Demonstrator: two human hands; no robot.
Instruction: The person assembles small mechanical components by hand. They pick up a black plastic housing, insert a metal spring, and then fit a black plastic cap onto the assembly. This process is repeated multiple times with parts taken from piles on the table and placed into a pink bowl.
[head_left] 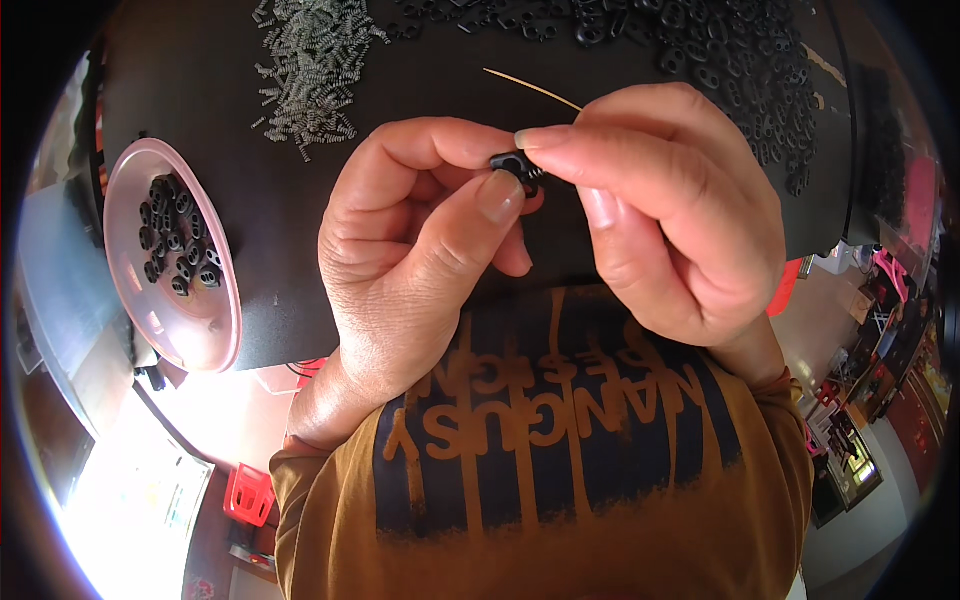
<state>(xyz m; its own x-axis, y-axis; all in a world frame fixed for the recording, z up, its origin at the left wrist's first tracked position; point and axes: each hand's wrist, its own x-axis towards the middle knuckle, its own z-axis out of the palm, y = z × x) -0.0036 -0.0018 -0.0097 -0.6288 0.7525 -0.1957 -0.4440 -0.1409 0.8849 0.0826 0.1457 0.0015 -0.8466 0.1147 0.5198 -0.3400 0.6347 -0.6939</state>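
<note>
Between the thumb and index finger of my left hand (405, 235) is a small black plastic cord lock (509, 162). A tiny metal spring (537, 173) shows at its right side. My right hand (685, 215) is closed, its index fingertip touching the top of the piece; its thumb sits lower and a little to the right. A thin pale wooden stick (530, 87) sticks out beyond the right knuckles; whether that hand grips it or it lies on the table, I cannot tell. Both hands are above the near part of the dark table (430, 75).
Loose metal springs (315, 70) form a heap at the far left. Black plastic cord lock parts (715, 50) spread over the far right. A pink translucent bowl (222, 290) at the left edge holds several black pieces. A red plastic basket (248, 495) stands lower left.
</note>
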